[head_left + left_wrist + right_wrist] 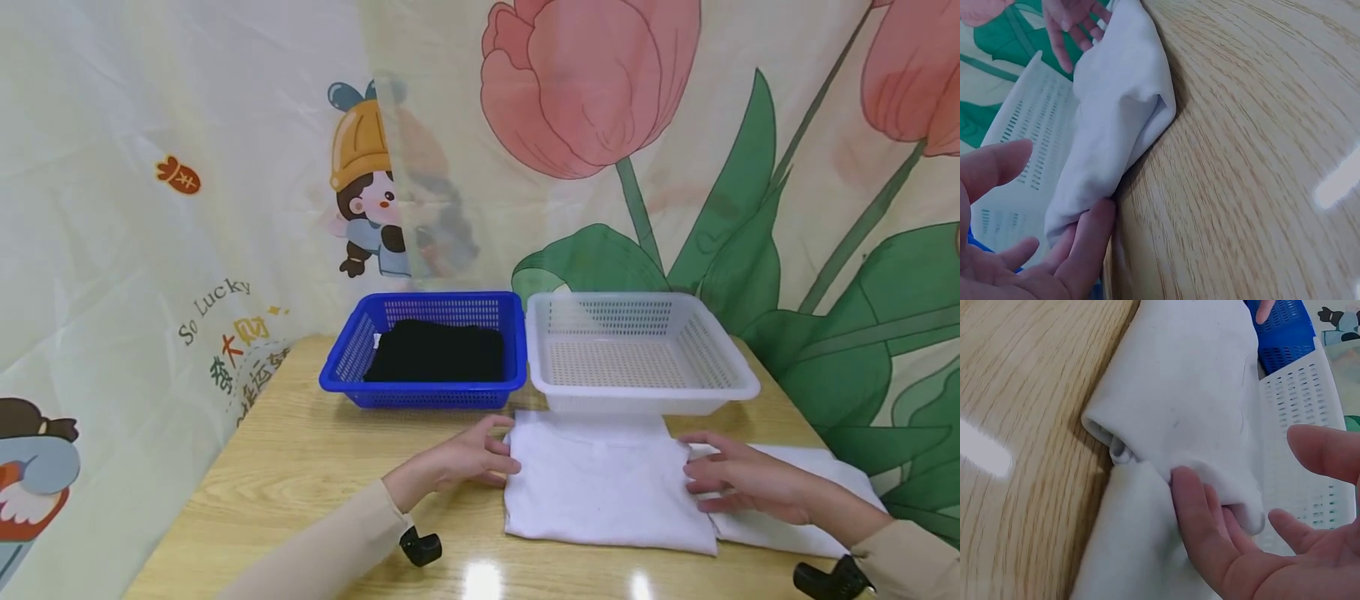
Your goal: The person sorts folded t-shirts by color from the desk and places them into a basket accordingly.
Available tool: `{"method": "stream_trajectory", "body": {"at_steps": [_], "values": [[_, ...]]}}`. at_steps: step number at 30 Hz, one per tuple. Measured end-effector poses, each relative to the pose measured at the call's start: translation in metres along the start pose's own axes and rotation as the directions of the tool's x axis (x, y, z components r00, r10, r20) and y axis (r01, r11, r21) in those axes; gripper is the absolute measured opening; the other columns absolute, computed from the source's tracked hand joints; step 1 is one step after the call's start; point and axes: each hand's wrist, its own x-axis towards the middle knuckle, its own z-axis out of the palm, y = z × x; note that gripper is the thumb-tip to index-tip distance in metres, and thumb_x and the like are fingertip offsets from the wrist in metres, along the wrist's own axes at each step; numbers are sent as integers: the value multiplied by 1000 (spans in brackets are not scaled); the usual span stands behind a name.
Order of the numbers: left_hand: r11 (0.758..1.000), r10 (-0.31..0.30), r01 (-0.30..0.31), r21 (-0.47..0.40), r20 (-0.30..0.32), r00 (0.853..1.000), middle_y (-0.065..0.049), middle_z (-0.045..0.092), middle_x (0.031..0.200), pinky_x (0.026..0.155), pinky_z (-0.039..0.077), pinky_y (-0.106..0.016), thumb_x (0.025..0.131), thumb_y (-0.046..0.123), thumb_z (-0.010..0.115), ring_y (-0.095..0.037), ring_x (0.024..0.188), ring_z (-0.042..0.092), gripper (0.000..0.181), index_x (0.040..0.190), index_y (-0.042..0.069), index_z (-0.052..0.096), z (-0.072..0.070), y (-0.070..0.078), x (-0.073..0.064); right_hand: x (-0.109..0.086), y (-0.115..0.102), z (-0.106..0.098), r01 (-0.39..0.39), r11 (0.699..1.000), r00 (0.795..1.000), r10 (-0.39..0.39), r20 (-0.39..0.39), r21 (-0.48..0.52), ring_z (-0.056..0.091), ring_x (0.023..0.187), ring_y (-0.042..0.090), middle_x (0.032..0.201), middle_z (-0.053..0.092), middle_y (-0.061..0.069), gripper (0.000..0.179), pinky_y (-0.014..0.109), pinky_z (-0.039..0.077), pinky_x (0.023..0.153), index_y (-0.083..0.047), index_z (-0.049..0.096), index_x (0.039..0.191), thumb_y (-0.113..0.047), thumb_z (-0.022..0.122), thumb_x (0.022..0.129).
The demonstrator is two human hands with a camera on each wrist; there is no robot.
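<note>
A folded white T-shirt lies on the table in front of the white basket, its neckline toward the back. My left hand is at its left edge; in the left wrist view the fingertips touch the shirt's side while the thumb stays apart from it. On the opposite edge, the fingertips of my right hand touch the cloth, the thumb likewise raised away. Under the right hand, a second folded white garment lies partly against the shirt.
A blue basket holding folded black cloth stands at the back left. The white basket beside it has nothing inside. Wooden tabletop extends to the left, and a printed curtain hangs behind.
</note>
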Motion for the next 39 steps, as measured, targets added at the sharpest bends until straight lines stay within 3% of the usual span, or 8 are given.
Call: {"method": "stream_trajectory", "body": {"at_steps": [5,14,22,26,29,31,36,39], "values": [[1000,20,-20,-17,-3,1000,-24,56,134,95,61,-45,91,-4,80,-29,107,70,84,161,9,35,0,-3,3,5,-1,5,11,1000,1000,-12,-25,-18,60,122,33,152,31,40,79,51,58,101,5,15,163,-23,64,107],[999,31,-31,-11,-10,999,-24,58,134,95,61,-44,90,-4,80,-29,107,70,85,161,10,36,-15,-9,-5,13,-7,21,39,998,998,-37,40,-41,53,133,37,158,32,38,78,51,56,103,3,17,165,-24,63,108],[999,21,-19,-27,67,998,-23,56,134,98,60,-43,93,-1,78,-26,106,69,76,159,10,42,-21,-5,-10,16,-15,19,10,997,1000,-8,29,-72,51,135,43,159,24,42,79,61,52,104,-3,17,168,-26,63,108],[1000,19,-19,-5,96,995,-19,60,126,97,60,-37,93,3,80,-24,105,68,68,154,11,50,-15,-5,-5,20,-10,23,36,999,998,-36,52,14,56,116,30,144,38,31,74,47,54,100,-2,21,167,-24,61,109],[999,25,-28,40,77,997,-17,62,119,91,59,-34,92,4,81,-22,101,66,65,151,12,54,-9,-6,-1,25,-4,29,53,997,997,-56,49,60,53,108,25,140,37,22,71,39,49,95,-3,26,166,-23,62,108],[997,26,-30,77,51,998,-15,61,114,86,58,-32,91,6,82,-22,97,64,64,149,12,56,-7,-6,0,27,-2,32,56,997,998,-58,36,57,52,110,26,145,33,24,70,38,47,94,-4,29,165,-24,63,108],[995,18,-20,102,20,1000,-13,57,110,80,56,-31,92,6,82,-21,91,61,65,150,12,55,-3,-5,-1,27,-2,37,53,998,998,-53,21,38,44,135,40,168,8,33,70,51,44,109,-6,30,166,-23,64,107],[995,16,-17,94,19,1000,-15,58,112,82,58,-33,92,5,81,-22,94,62,67,152,12,53,-2,-5,-1,27,-4,40,54,998,998,-56,34,36,21,152,53,171,-6,35,73,70,33,116,-6,26,167,-21,64,107]]}}
